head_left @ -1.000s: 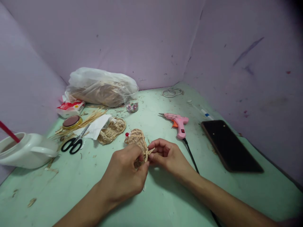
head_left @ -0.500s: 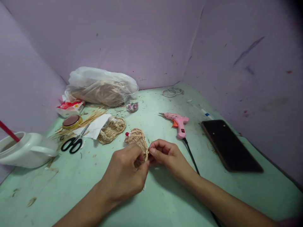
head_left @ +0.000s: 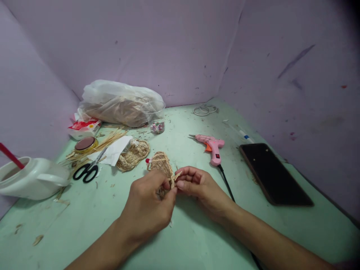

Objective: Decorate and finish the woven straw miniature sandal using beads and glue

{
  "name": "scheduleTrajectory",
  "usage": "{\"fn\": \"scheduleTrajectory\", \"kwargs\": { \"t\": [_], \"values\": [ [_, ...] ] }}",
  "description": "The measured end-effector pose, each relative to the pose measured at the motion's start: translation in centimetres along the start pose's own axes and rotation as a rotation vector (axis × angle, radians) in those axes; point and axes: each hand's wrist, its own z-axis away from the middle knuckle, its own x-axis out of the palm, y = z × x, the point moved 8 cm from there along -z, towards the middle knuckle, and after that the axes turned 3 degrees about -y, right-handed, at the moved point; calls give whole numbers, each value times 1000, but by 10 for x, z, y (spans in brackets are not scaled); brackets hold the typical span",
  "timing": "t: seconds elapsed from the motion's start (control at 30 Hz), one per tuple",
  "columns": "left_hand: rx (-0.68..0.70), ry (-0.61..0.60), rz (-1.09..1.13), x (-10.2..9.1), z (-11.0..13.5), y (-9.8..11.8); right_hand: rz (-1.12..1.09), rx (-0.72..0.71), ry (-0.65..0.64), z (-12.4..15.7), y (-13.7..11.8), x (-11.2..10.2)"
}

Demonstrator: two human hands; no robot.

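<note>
A small woven straw sandal [head_left: 161, 163] with a red bead at its far end is held over the green table [head_left: 197, 240]. My left hand [head_left: 149, 210] is closed round its near end, thumb and fingers pinching the weave. My right hand [head_left: 197, 185] is closed too, pinching a short straw strand [head_left: 176, 175] that sticks out of the sandal's side. The near end of the sandal is hidden behind my left fingers. A second woven sandal [head_left: 132, 154] lies flat on the table just beyond, to the left.
Black scissors [head_left: 86, 170], white paper, loose straws and a round tin [head_left: 85, 144] lie at the left, beside a white jug [head_left: 30, 179]. A plastic bag of straw [head_left: 119, 103] and a bead cup [head_left: 156, 123] stand behind. A pink glue gun [head_left: 211, 145] and dark phone [head_left: 274, 173] lie right.
Both hands have kept their grip. The sandal has tipped up slightly and shifted left, and the pinched strand now shows again between my hands.
</note>
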Motion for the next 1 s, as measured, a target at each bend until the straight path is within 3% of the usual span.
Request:
{"fn": "scheduleTrajectory", "kwargs": {
  "t": [0.13,0.3,0.43,0.67,1.0],
  "values": [
    [-99,72,212,-4,3,-1,147,-124,-28,4,-13,6],
    [-350,52,850,17,6,-25,578,-432,93,19,-46,5],
    [-530,39,1064,34,7,-45,628,-372,149,15,-41,-3],
    [-547,40,1039,30,5,-47,769,-450,141,10,-46,7],
    [-335,-21,710,23,3,-26,838,-480,86,22,-46,12]
  ]
}}
